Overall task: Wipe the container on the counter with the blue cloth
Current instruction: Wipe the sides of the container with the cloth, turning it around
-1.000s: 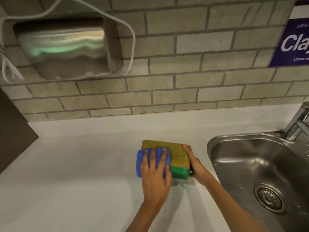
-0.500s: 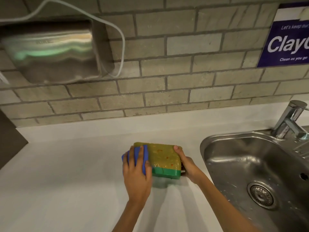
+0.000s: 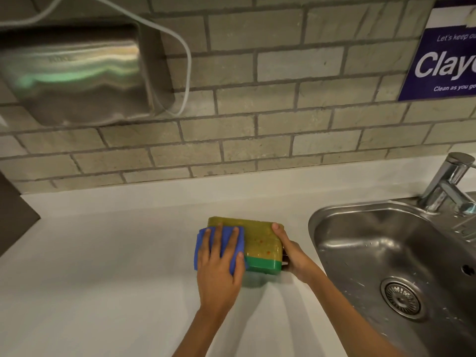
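On the white counter (image 3: pixel 103 266), nine o'clock from the sink (image 3: pixel 334 228), the container (image 3: pixel 262 240) lies under the blue cloth (image 3: pixel 239 240). The left hand (image 3: pixel 219 274) presses the cloth with fingers straight and apart. The right hand (image 3: pixel 293 256) clasps its three o'clock end. A purple sign (image 3: pixel 443 63) at two o'clock reads "Clean as you go".

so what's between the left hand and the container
The blue cloth, seen in the head view: the left hand presses it with straight fingers onto the left part of the container.

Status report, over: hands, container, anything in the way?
Left hand presses blue cloth flat on container. Right hand grips container's right end. Sink alongside, no obstruction.
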`<state>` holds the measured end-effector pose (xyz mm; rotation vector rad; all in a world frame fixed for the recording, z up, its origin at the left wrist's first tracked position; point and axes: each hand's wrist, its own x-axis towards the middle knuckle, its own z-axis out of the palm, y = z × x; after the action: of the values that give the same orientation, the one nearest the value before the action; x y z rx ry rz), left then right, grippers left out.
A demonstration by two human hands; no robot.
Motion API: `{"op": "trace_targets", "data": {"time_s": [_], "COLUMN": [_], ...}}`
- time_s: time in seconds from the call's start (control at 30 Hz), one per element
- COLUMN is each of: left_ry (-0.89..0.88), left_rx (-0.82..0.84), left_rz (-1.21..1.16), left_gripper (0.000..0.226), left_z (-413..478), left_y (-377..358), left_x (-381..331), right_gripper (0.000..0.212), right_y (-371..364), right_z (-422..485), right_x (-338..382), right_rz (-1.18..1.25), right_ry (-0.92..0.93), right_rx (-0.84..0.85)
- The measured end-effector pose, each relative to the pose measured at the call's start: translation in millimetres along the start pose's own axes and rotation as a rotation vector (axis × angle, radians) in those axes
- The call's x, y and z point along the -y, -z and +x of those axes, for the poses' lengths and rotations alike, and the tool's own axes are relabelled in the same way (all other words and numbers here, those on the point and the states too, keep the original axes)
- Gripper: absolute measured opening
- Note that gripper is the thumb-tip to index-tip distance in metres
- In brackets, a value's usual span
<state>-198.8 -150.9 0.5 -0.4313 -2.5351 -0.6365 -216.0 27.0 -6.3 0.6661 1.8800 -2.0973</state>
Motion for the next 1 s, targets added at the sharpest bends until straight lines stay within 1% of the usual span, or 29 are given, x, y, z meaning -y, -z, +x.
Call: {"op": "trace_targets", "data": {"time_s": [0.03, 0.07, 0.1, 0.2, 0.27, 0.33, 0.37, 0.47, 0.53, 0.6, 0.7, 0.77, 0.8, 0.83, 0.87, 0.93, 0.97, 1.0], "left_ry": [0.105, 0.167, 0.165, -0.029, -0.148, -0.167, -0.138, 0.068, 0.130, 0.079, -0.058, -0.135, -0.140, -0.104, -0.030, 0.143, 0.175, 0.141], "left_rx": [-0.005, 0.005, 0.022, 0.091, 0.120, 0.120, 0.108, 0.091, 0.095, 0.104, 0.254, 0.262, 0.238, 0.201, 0.161, 0.103, 0.085, 0.071], "left_rz": [-0.004, -0.005, 0.004, 0.043, 0.053, 0.076, 0.083, 0.048, 0.046, 0.073, 0.101, 0.086, 0.067, 0.040, 0.005, -0.040, -0.035, -0.009], "left_gripper": [0.054, 0.053, 0.052, 0.049, 0.051, 0.055, 0.058, 0.064, 0.054, 0.047, 0.060, 0.062, 0.062, 0.061, 0.060, 0.049, 0.044, 0.043], "left_z": [7, 13, 18, 13, -1, -7, -6, 9, 14, 11, -4, -13, -14, -14, -11, 1, 5, 7], "left_y": [0, 1, 1, -4, -6, -6, -4, 3, 2, -4, -2, 2, 3, 3, 3, -1, -4, -6], "left_x": [-5, -13, -22, -37, -32, -19, -14, -21, -37, -52, -53, -38, -30, -23, -19, -25, -32, -41], "right_gripper": [0.105, 0.104, 0.103, 0.104, 0.103, 0.100, 0.098, 0.096, 0.099, 0.102, 0.104, 0.106, 0.107, 0.107, 0.105, 0.101, 0.102, 0.104], "right_y": [-1, -2, -3, -3, -1, 0, 1, -3, -6, -7, -5, -2, -2, -2, -4, -7, -9, -9], "right_z": [-1, -1, -2, -3, -4, -5, -6, -7, -7, -6, -6, -5, -5, -5, -6, -7, -7, -7], "right_x": [0, 0, 0, 0, -1, -1, -1, -1, -1, -1, -3, -3, -3, -3, -3, -2, -2, -2], "right_rz": [0.001, 0.001, 0.003, 0.016, 0.017, 0.031, 0.039, 0.049, 0.049, 0.052, 0.028, 0.015, 0.015, 0.019, 0.022, 0.025, 0.027, 0.027], "right_ry": [-0.002, -0.001, 0.002, 0.011, 0.009, 0.003, -0.001, -0.002, -0.002, 0.002, 0.011, 0.011, 0.006, 0.002, -0.001, -0.005, -0.006, -0.008], "right_rx": [0.000, 0.002, 0.001, -0.016, -0.020, -0.017, -0.015, -0.013, -0.014, -0.024, -0.035, -0.030, -0.025, -0.022, -0.020, -0.021, -0.024, -0.028]}}
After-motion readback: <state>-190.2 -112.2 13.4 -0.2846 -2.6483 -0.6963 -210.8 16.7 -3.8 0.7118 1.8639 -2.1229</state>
